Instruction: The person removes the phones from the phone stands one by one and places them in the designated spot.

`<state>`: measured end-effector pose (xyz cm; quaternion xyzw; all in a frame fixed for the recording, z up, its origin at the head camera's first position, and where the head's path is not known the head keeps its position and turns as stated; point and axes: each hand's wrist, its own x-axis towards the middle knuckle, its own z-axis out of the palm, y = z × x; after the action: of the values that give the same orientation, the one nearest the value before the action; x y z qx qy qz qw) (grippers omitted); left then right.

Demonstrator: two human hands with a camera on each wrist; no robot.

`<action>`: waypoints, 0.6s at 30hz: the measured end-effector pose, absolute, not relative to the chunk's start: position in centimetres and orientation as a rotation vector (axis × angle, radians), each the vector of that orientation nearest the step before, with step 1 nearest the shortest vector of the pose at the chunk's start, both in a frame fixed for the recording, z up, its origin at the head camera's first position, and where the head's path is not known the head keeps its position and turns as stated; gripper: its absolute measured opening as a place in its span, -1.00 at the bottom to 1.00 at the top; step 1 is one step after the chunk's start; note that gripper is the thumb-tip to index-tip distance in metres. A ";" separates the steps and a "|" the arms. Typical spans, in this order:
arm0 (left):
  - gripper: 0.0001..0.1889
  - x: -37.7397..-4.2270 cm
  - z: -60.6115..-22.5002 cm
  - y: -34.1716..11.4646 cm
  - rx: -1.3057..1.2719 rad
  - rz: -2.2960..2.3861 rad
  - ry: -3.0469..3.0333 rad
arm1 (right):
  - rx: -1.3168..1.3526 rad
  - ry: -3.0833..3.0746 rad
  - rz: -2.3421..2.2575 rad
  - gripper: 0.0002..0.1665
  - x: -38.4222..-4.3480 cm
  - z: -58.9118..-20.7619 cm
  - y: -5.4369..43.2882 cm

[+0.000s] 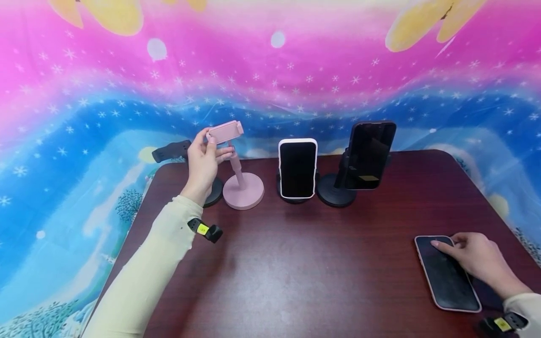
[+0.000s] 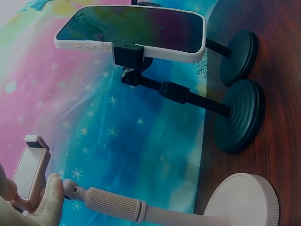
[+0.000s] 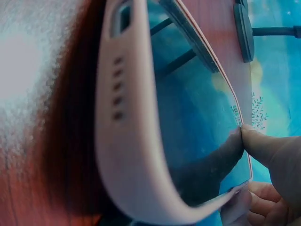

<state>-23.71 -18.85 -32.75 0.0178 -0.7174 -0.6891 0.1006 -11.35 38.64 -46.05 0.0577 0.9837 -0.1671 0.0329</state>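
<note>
At the back left, my left hand (image 1: 204,157) holds the clamp head (image 1: 225,132) of a pink phone stand. The stand's round base (image 1: 243,191) sits on the table, and the left wrist view shows its ribbed stem (image 2: 115,203). Nothing is in that clamp. At the front right, my right hand (image 1: 482,258) pinches the upper right edge of a smartphone (image 1: 448,274) in a pale pink case, thumb over the screen side. The right wrist view shows the case's near end with its speaker holes (image 3: 118,89); the fingers behind the phone are partly hidden.
A white-cased phone (image 1: 297,170) stands upright in a black stand at the middle back. Right of it a dark phone (image 1: 372,155) leans in another black stand (image 1: 336,190). An empty black stand (image 1: 171,151) is partly behind my left hand. A printed cloth hangs behind the table (image 1: 287,277).
</note>
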 end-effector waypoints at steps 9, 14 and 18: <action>-0.47 -23.7 -32.8 -18.9 0.056 -2.031 -2.123 | 0.194 3.074 -0.455 -0.29 -11.1 -45.8 38.5; -0.47 -23.8 -32.9 -18.9 0.052 -2.023 -2.123 | 0.229 3.074 -0.430 -0.22 -11.2 -45.7 38.6; -0.47 -23.7 -32.9 -18.9 0.062 -2.025 -2.125 | 0.264 3.072 -0.383 -0.25 -11.1 -45.4 38.6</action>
<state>-23.68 -18.87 -32.88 0.0210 -0.7200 -0.6861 0.1023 -11.07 38.59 -45.43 0.0849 0.9886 -0.1231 0.0173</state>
